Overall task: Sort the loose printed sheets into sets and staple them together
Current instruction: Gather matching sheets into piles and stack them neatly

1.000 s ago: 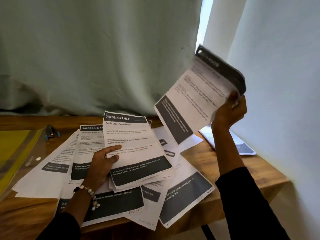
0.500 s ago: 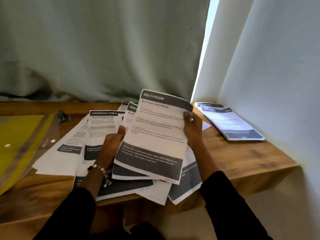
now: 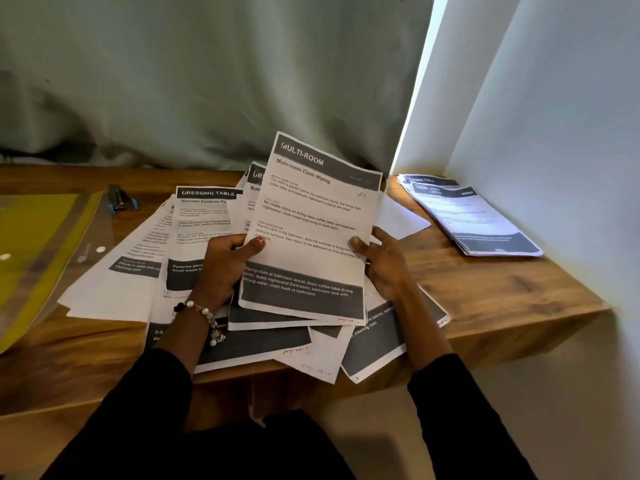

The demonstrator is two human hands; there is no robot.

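Wooden desk [image 3: 502, 299] is spread with loose sheets [image 3: 114, 289], fanned across its middle and overhanging the near edge. A small bundle, topped by a sheet headed MULTI-ROOM [image 3: 311, 233], is held above this spread by both hands. Its long axis runs near to far, tilted slightly so that the header points far and a little to the right, while the dark footer band lies nearest the person. The left hand [image 3: 221, 268] is clamped on the bundle's left edge, with the thumb laid on top and the fingers curled beneath. The right hand [image 3: 382, 261] is set against the right edge, the thumb pressed on the page and the fingers behind it. A sheet headed DRESSING TABLE [image 3: 204, 216] lies flat just left of the bundle, partly covered by the left hand. At the far right, against the wall, a separate stack [image 3: 474, 220] is laid well apart from the spread. A stapler [image 3: 119, 199] rests at the far left, beside a yellow folder [image 3: 38, 244]. A beaded bracelet [image 3: 201, 311] is worn on the left wrist.
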